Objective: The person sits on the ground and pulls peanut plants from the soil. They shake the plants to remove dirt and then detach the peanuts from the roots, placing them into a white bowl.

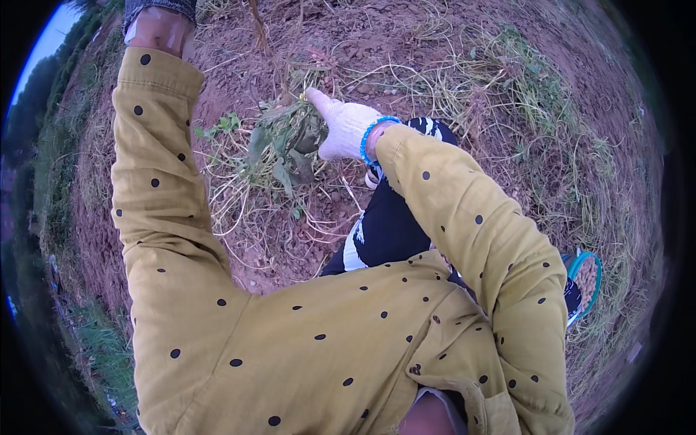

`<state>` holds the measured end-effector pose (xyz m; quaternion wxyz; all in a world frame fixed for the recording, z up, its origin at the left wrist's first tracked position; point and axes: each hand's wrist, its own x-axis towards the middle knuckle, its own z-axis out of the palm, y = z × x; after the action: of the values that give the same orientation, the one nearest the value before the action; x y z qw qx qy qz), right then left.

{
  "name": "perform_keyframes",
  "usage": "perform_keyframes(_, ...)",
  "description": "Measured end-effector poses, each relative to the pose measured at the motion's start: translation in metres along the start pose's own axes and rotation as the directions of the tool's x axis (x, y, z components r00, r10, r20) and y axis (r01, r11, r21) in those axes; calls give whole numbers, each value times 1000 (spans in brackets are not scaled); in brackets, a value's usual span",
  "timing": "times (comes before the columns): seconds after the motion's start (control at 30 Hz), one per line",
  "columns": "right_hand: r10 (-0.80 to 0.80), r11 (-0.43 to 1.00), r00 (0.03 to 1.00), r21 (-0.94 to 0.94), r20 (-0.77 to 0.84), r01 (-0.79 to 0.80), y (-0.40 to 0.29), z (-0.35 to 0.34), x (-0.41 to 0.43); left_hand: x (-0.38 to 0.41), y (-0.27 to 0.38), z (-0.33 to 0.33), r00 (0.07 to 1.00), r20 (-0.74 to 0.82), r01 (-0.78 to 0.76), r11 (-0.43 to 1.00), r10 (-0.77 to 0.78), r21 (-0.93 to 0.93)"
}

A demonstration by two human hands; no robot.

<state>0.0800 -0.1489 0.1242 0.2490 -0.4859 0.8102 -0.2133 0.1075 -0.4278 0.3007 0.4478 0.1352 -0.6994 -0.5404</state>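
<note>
My right hand (350,130), in a whitish knit glove with a blue beaded bracelet at the wrist, is at the upper middle beside a wilted leafy plant (288,147). One finger points up and left and another digit juts down and left, both against the leaves. Whether stems are gripped behind them is hidden. My left arm reaches up along the left side. Only its bare wrist (160,32) and a dark cuff-like piece of fabric (163,6) show at the top edge, so the left hand itself is out of view.
Pulled stems and foliage (522,103) lie over reddish-brown soil (283,266). My bent leg in black and white trousers (394,217) is below my right hand. A teal-rimmed bucket (599,280) holding what look like peanuts (587,277) stands at the right. Green grass (103,342) grows at lower left.
</note>
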Motion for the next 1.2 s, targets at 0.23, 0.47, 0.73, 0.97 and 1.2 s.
perform_keyframes(0.23,110,968,980,-242,163,-68,24,31,4,-9,-12,-40,997,-77,23,997,-17,77)
perform_keyframes(0.47,86,943,886,324,-456,75,63,10,9,-22,-51,-50,995,-88,67,987,-54,149)
perform_keyframes(0.73,254,731,882,675,-398,94,39,-57,-38,-40,-58,-32,999,-30,41,957,-34,288)
perform_keyframes(0.97,319,619,833,765,-452,178,65,-76,-86,-43,-55,76,975,219,-103,940,31,324)
perform_keyframes(1.2,408,591,780,788,-474,170,110,-101,-143,-76,-65,237,900,423,-158,983,105,92)
